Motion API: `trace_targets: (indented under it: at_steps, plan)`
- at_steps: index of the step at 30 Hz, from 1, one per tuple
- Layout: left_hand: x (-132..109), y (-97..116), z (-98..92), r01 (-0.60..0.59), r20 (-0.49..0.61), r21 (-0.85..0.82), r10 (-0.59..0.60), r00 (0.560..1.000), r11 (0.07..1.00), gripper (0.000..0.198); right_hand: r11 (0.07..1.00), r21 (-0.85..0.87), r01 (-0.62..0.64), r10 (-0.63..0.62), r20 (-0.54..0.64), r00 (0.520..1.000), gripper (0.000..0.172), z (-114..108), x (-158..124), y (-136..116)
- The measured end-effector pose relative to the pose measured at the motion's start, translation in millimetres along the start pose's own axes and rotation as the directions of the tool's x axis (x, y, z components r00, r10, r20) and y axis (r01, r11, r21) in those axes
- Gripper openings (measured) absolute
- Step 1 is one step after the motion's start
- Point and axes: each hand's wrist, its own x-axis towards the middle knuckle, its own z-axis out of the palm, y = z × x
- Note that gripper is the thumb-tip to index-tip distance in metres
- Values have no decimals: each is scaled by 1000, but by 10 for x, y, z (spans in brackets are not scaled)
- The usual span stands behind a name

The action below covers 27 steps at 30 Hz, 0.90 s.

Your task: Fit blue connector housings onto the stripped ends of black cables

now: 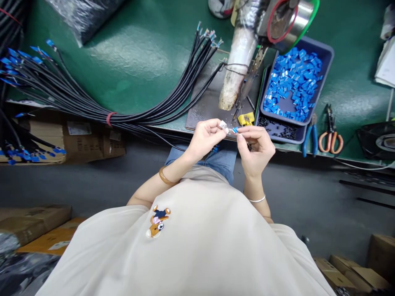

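My left hand [206, 139] is closed in a pinch near the bench edge. At its fingertips is a white piece [224, 126]; I cannot tell whether it is finger tape or part of the held cable end. Thin wires [229, 131] show between my two hands. My right hand [256, 148] pinches a small blue connector [235, 130] against these wires, thumb below and forefinger above. A black cable [163, 141] runs from the bundle toward my left wrist and is hidden behind it. Just beyond my fingers lies a yellow wrapped piece [246, 119].
A bundle of black cables [123, 117], tied in red, lies to the left. A wrapped tool stand [236, 70] rises ahead. At right are a bin [327, 61] of blue connectors, a tray [300, 135] of small black parts, blue-handled pliers [314, 137] and orange-handled scissors [330, 142].
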Motion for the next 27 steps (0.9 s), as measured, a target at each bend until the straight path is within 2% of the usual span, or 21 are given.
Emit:
trace_targets:
  at_steps: [3, 8, 13, 16, 21, 27]
  plan:
    - [0, 10, -1, 8, -1, -5, -8, 1000, 1000, 24, 1000, 30, 9, -10, 6, 1000, 7, 9, -1, 0]
    - [13, 39, 11, 5, -25, 51, -4, 1000, 999, 24, 1000, -15, 15, -14, 10, 1000, 8, 29, -19, 29]
    - [21, 46, 22, 10, -28, 44, -9, 1000, 999, 18, 999, 33, -8, 10, -74, 997, 5, 46, -23, 101]
    - [28, 39, 23, -11, -25, 46, 12, 1000, 999, 15, 999, 47, -11, 12, -39, 999, 5, 49, -21, 154]
    - [62, 40, 26, -46, -40, 74, 49, 998, 996, 17, 995, -6, 100, -100, -5, 995, 6, 59, -13, 227]
    - [120, 23, 30, -21, -65, 64, 25, 998, 998, 15, 953, -133, 274, -275, 4, 961, 13, 61, 53, 265]
